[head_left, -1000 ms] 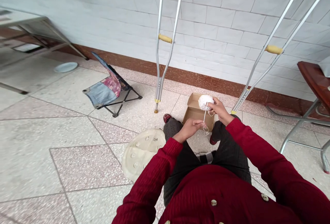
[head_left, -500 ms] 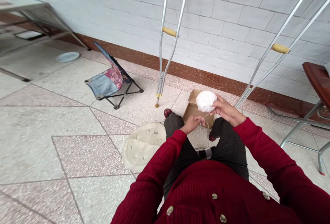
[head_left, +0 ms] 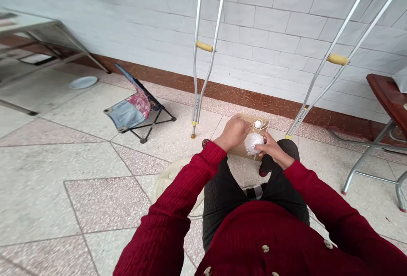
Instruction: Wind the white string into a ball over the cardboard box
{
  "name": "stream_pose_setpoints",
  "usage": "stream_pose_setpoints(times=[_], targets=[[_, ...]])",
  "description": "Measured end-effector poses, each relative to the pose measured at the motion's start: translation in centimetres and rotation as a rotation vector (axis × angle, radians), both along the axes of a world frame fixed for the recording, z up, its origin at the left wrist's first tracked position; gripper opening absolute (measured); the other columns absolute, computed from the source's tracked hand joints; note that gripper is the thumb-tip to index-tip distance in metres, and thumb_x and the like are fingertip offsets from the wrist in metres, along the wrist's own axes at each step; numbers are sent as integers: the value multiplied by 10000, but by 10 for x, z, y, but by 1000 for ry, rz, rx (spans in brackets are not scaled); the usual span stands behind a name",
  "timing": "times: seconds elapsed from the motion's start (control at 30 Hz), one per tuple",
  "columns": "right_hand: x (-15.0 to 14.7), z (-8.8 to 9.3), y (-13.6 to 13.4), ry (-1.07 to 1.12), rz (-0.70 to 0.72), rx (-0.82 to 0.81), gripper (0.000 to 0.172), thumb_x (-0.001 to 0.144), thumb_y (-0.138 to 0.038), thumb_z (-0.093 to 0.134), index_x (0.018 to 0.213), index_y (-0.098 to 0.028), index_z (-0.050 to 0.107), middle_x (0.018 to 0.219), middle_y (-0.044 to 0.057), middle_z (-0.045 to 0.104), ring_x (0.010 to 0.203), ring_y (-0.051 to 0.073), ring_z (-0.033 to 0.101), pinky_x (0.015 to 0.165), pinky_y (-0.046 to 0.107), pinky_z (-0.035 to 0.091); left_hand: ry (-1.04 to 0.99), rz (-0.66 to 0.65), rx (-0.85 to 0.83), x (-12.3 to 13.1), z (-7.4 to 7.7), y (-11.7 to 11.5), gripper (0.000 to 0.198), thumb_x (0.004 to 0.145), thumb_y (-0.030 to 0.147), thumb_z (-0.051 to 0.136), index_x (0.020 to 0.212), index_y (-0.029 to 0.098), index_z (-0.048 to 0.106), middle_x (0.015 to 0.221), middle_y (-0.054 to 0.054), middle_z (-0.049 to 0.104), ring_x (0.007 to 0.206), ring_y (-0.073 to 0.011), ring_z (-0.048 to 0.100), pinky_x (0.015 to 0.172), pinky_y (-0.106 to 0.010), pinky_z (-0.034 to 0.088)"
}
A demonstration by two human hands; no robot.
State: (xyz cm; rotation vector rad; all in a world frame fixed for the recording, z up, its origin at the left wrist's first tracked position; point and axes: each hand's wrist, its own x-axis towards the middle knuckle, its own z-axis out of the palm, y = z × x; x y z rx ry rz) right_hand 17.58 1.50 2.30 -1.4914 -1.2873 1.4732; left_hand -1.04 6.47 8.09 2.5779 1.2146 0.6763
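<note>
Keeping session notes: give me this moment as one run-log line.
left hand: over cardboard box | right hand: holds white yarn ball | small white ball: on box

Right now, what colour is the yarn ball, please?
The yarn ball is white, seen in the head view.

Deep red ribbed sweater [head_left: 190, 191], white yarn ball [head_left: 253, 143], tan cardboard box [head_left: 258, 122], dark grey trousers [head_left: 216, 221], denim-blue and pink floral stool seat [head_left: 129, 110], pink-speckled terrazzo floor [head_left: 104, 204].

I had my left hand [head_left: 233, 132] resting over the cardboard box [head_left: 239, 151], just beside a small white ball [head_left: 257, 124], while my right hand [head_left: 275, 149] gripped the larger yarn ball [head_left: 253, 143].
</note>
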Motion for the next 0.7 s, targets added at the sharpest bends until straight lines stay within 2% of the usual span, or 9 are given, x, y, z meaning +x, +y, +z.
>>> stream_pose_setpoints(times=[0.07,0.13,0.23,0.33,0.43,0.5,0.57,0.63,0.7], targets=[[0,-10,13,10,-173,9,625,530,-293,771,1064,-212,458,847,-14,602,636,140,586,458,239,491,-93,25,-191,5,-7,-15,308,894,232,504,628,169,648,643,-30,668,660,-158,596,859,-331,453],[1,-13,25,42,-291,40,624,509,-288,780,1040,-213,460,862,-14,604,649,134,593,465,231,502,-236,-4,-454,9,-21,-32,335,909,258,488,628,162,643,623,-25,666,625,-145,599,730,-274,460],[4,-5,36,228,-392,53,561,548,-307,754,1015,-217,456,870,-16,616,657,122,604,481,214,508,-420,-104,-699,14,-50,-56,367,932,329,473,680,148,670,680,-31,696,664,-137,625,700,-238,452],[7,14,31,398,-347,29,466,608,-336,725,982,-218,473,836,-18,621,639,112,597,483,202,499,-417,-75,-709,14,-80,-69,396,930,370,477,676,143,678,689,-24,689,659,-133,606,684,-229,436],[11,31,6,419,-156,2,447,623,-302,726,1007,-224,510,871,-8,631,635,118,599,460,203,484,-300,65,-631,3,-100,-63,379,918,339,479,660,141,674,627,-11,647,597,-126,558,640,-230,406],[13,34,-18,398,-4,-34,472,619,-256,726,1045,-234,524,888,-6,629,632,120,594,461,210,490,-223,114,-560,-8,-101,-49,323,900,268,473,685,145,680,641,-18,654,610,-138,564,642,-236,405],[15,29,-40,348,134,-90,487,587,-209,734,1030,-232,532,859,-10,620,646,123,585,469,208,497,-165,101,-460,-15,-92,-31,270,877,207,470,728,157,690,698,-33,682,673,-159,594,684,-248,425],[16,17,-53,287,235,-175,517,553,-193,743,1023,-224,530,813,-20,605,652,126,580,480,212,510,-96,55,-329,-18,-74,-14,250,870,188,475,742,174,689,731,-41,695,726,-172,608,778,-272,443],[15,6,-53,224,265,-236,558,528,-199,752,1035,-218,518,790,-31,592,636,124,577,476,218,516,9,-5,-194,-15,-50,1,256,870,171,473,714,181,675,709,-41,688,716,-167,600,905,-315,426]])
